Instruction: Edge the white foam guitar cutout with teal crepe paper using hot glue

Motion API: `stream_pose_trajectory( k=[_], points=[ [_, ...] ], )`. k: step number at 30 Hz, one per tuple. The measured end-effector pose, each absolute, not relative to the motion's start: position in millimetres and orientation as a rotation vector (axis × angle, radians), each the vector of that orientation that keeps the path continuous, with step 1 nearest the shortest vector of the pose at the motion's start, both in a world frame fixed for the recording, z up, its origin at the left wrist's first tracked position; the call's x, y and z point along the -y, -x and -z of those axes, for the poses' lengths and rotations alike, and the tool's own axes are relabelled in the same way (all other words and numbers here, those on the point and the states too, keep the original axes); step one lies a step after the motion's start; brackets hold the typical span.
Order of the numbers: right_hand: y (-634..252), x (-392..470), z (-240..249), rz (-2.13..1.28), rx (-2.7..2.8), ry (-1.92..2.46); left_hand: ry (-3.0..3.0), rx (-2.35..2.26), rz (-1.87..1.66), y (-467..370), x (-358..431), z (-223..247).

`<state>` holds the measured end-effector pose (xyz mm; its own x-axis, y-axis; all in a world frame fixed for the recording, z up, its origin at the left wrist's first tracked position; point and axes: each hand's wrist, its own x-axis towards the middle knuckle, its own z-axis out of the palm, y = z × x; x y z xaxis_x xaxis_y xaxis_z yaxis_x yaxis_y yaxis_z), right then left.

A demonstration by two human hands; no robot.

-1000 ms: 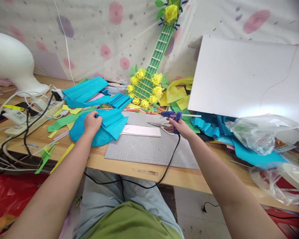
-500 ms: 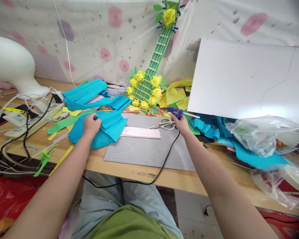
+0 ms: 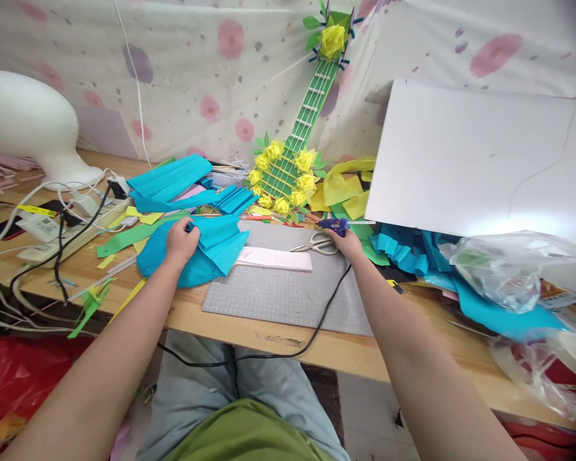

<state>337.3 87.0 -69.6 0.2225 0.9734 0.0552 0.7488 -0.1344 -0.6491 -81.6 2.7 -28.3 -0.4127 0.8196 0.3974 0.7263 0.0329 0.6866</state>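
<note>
My left hand is closed over the blue crepe paper left of the cutting mat, with a small dark blue thing showing between its fingers. My right hand grips a purple glue gun by its handle, a white glue stick poking out to the right. Scissors lie beside my right hand on the grey mat. A folded pale pink strip rests on the mat between my hands. The gun's black cord hangs down across the mat and past the table edge.
A green paper guitar with yellow flowers leans on the curtain behind. White foam head, power strip and cables stand left. At right are a white board, blue crepe scraps and plastic bags.
The glue gun has turned slightly in my right hand, its glue stick now nearly level. My left hand stays on the blue paper. The whole view has shifted a little.
</note>
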Motion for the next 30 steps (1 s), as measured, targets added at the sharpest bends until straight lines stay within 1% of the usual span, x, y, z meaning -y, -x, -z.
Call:
stream_pose_trajectory(
  k=[2,4,7,9,10,11,13,16,18,20,23,27,28,30],
  points=[
    [-337,-83,69,-0.43,1.576,2.032,-1.631,-2.156,-1.358,82,-2,27],
    [-332,-72,67,-0.224,1.532,2.067,-1.63,-2.123,-1.385,81,-2,24],
    [-317,-48,64,0.119,1.391,1.984,-1.631,-2.096,-1.447,76,-2,17],
    [-304,-31,58,0.125,1.355,1.89,-1.614,-2.094,-1.496,64,-1,10],
    [-295,-25,55,0.033,1.364,1.845,-1.602,-2.087,-1.517,56,0,7],
    [-286,-19,50,-0.13,1.39,1.796,-1.598,-2.069,-1.539,46,3,5],
    [-265,-12,37,-0.636,1.449,1.645,-1.613,-1.992,-1.56,23,9,3],
    [-230,-6,17,-1.418,1.379,1.329,-1.769,-1.79,-1.502,-11,22,8],
    [-210,-4,5,-1.688,1.287,1.181,-1.91,-1.656,-1.457,-29,30,15],
    [-197,-4,-1,-1.752,1.188,1.137,-2.03,-1.548,-1.36,-40,37,22],
    [-190,-7,-2,-1.681,1.062,1.176,-2.171,-1.356,-1.191,-46,42,26],
    [-195,-16,6,-1.618,1.024,1.254,-2.339,-1.008,-0.988,-34,36,19],
    [-197,-19,7,-1.611,1.013,1.282,-2.361,-1.007,-0.98,-28,32,17],
    [-201,-23,7,-1.608,0.983,1.344,-2.354,-1.243,-1.016,-16,22,18]
  ],
)
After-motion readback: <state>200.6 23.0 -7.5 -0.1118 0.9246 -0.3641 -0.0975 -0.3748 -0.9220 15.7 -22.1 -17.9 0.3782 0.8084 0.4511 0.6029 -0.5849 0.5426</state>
